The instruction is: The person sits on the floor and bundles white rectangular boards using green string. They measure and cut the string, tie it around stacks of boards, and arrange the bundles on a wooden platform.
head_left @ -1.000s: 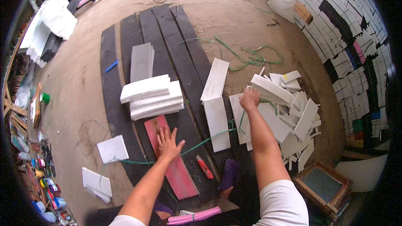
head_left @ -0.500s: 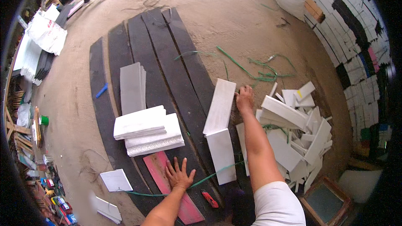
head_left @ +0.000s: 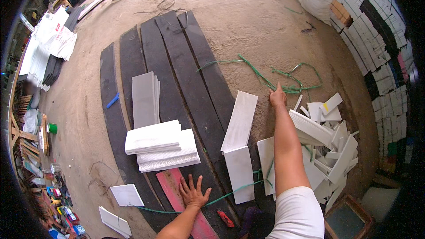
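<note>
Green twine [head_left: 292, 90]: loose on floor [head_left: 248, 22], right and far. Right hand [head_left: 278, 97]: at the twine; whether fingers pinch it, cannot tell. Left hand [head_left: 194, 195]: fingers spread on pink board [head_left: 169, 183], apparently bracing the reach. White slabs [head_left: 168, 150]: stacked just beyond. Red cutter [head_left: 225, 218]: near.

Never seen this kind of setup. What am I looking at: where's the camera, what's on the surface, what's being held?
No machine here: a person works bare-handed. The wide fisheye camera sits on their head, looking down, so straight edges bend. Black strips on the floor carry grey sheets, a white stack, a pink board and a red cutter. White offcuts are heaped at right. The left hand is spread over the pink board's edge, gripping nothing. The right hand reaches green twine; whether it grips, I can't tell.
</note>
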A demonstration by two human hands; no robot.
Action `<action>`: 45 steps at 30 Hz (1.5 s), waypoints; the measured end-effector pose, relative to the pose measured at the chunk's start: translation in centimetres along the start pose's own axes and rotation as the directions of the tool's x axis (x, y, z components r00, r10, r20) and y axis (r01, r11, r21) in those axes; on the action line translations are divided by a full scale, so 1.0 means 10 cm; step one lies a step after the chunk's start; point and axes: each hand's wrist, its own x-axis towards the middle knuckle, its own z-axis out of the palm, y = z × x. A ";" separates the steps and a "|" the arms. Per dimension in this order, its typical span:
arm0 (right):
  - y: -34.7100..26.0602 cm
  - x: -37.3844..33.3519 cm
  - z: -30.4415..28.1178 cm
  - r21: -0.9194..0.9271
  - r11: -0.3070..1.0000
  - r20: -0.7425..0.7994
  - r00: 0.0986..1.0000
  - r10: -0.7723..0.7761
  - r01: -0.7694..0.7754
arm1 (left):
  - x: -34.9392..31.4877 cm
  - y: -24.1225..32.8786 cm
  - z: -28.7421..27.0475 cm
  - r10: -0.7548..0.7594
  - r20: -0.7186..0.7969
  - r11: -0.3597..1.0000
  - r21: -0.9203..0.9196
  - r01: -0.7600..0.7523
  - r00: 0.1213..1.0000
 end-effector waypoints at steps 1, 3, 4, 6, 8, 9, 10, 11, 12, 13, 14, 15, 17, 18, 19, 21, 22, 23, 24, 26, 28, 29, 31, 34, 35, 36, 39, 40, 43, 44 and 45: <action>-0.02 -0.03 0.01 -0.016 1.000 0.027 0.999 0.018 -0.017 | 0.00 -0.01 -0.01 -0.006 0.016 0.999 -0.048 0.007 1.000; -0.04 -0.09 -0.01 -0.093 0.995 0.055 0.998 0.037 -0.032 | -0.01 -0.03 -0.02 -0.007 0.023 0.996 -0.086 0.009 1.000; -0.05 -0.13 -0.01 -0.130 0.991 0.068 0.997 0.045 -0.036 | -0.02 -0.03 -0.03 -0.003 0.014 0.997 -0.075 0.004 1.000; 0.02 -0.23 0.06 -0.150 0.988 0.046 0.998 0.036 -0.029 | -0.04 -0.02 -0.05 -0.001 0.004 0.998 -0.057 0.002 1.000; 0.24 -0.29 0.13 -0.164 0.986 0.002 1.000 0.031 -0.030 | -0.02 0.00 -0.13 0.019 0.006 0.999 -0.043 -0.019 1.000; 0.21 -0.36 0.13 -0.109 0.994 -0.019 0.999 0.027 -0.029 | -0.03 -0.02 -0.11 0.014 -0.020 1.000 -0.025 -0.014 1.000; 0.18 -0.44 0.10 -0.064 0.997 -0.045 0.999 0.029 -0.031 | -0.04 -0.01 -0.05 0.017 -0.041 1.000 -0.014 -0.018 0.999; 0.14 -0.54 0.07 -0.019 0.999 -0.073 0.997 0.033 -0.035 | -0.05 -0.01 0.00 0.024 -0.062 1.000 -0.001 -0.024 0.998; 0.11 -0.67 0.06 0.099 0.995 -0.205 0.979 -0.013 0.034 | -0.03 0.00 0.00 0.031 -0.074 0.999 -0.012 -0.032 0.997; 0.00 -0.84 0.02 0.162 0.978 -0.224 0.970 -0.091 0.129 | -0.04 -0.01 0.02 0.039 -0.095 0.999 -0.027 -0.041 0.995; -0.15 -1.03 -0.05 0.224 0.948 -0.248 0.954 -0.169 0.226 | -0.05 -0.03 0.05 0.042 -0.118 0.998 -0.041 -0.048 0.992; -0.30 -1.26 -0.13 0.288 0.917 -0.255 0.945 -0.203 0.275 | -0.06 -0.03 0.03 0.048 -0.147 0.997 -0.054 -0.056 0.988; -0.56 -1.78 -0.27 0.379 0.806 -0.242 0.889 -0.388 0.455 | -0.11 -0.04 -0.08 0.064 -0.134 0.987 -0.135 -0.082 0.989; -0.57 -1.98 -0.31 0.347 0.778 -0.208 0.852 -0.480 0.523 | -0.11 -0.05 -0.12 0.094 -0.137 0.981 -0.159 -0.116 0.986; -0.73 -2.31 -0.42 0.263 0.803 -0.058 0.839 -0.541 0.535 | -0.11 -0.10 -0.12 0.100 -0.140 0.975 -0.186 -0.125 0.985; -0.97 -2.92 -0.53 0.517 0.584 -0.041 0.700 -0.713 0.626 | -0.05 -0.28 0.03 0.098 -0.287 0.909 -0.364 -0.204 0.953; -1.16 -3.30 -0.68 0.558 0.535 0.009 0.640 -0.768 0.634 | 0.01 -0.43 0.13 0.027 -0.296 0.654 -0.717 -0.240 0.955; -1.29 -3.66 -0.84 0.565 0.538 0.121 0.582 -0.804 0.625 | 0.02 -0.55 0.11 -0.035 -0.283 0.273 -0.925 -0.264 0.958; -1.21 -3.88 -0.84 0.639 0.499 0.154 0.538 -0.829 0.586 | -0.10 -0.45 -0.33 -0.076 -0.189 -0.034 -0.981 -0.192 0.979; -1.38 -4.57 -1.05 0.705 0.443 0.213 0.430 -0.877 0.554 | -0.41 -0.41 -1.02 -0.173 -0.088 -0.538 -0.826 -0.169 0.981; -1.56 -5.06 -1.26 0.746 0.404 0.246 0.344 -0.906 0.530 | -0.80 -0.60 -1.50 -0.103 -0.085 -0.675 -0.726 -0.132 0.991; -1.61 -5.32 -1.36 0.757 0.401 0.270 0.311 -0.911 0.516 | -1.02 -0.70 -1.71 -0.144 -0.062 -0.684 -0.715 -0.145 0.988; -1.78 -5.66 -1.70 0.672 0.445 0.320 0.310 -0.895 0.592 | -1.28 -1.02 -1.90 -0.215 -0.063 -0.703 -0.682 -0.199 0.975; -1.91 -5.75 -2.07 0.538 0.302 0.402 0.075 -0.913 0.787 | -1.60 -1.40 -1.93 -0.267 -0.247 -0.407 -0.847 -0.342 0.932; -2.02 -5.82 -2.33 0.498 0.338 0.498 0.056 -0.865 0.799 | -1.69 -1.51 -1.89 -0.306 -0.299 -0.211 -0.904 -0.371 0.904; -2.02 -5.82 -2.40 0.525 0.334 0.470 0.059 -0.880 0.783 | -1.76 -1.58 -1.88 -0.271 -0.324 -0.254 -0.884 -0.392 0.906; -2.08 -5.83 -2.59 0.348 0.355 0.442 0.182 -0.878 0.868 | -1.82 -1.75 -1.97 -0.414 -0.267 -0.376 -0.821 -0.431 0.870; -2.13 -5.79 -2.71 0.239 0.385 0.474 0.239 -0.847 0.891 | -1.87 -1.78 -2.14 -0.509 -0.234 -0.384 -0.799 -0.462 0.828; -2.22 -5.71 -3.06 0.060 0.469 0.456 0.394 -0.798 0.881 | -1.89 -2.28 -2.55 -0.693 -0.223 -0.270 -0.802 -0.533 0.686; -2.24 -5.65 -3.14 0.089 0.483 0.457 0.395 -0.797 0.871 | -1.87 -2.54 -2.68 -0.729 -0.316 -0.117 -0.816 -0.566 0.607; -2.24 -5.58 -3.21 0.112 0.501 0.459 0.403 -0.792 0.858 | -1.86 -2.75 -2.78 -0.742 -0.409 0.033 -0.814 -0.580 0.532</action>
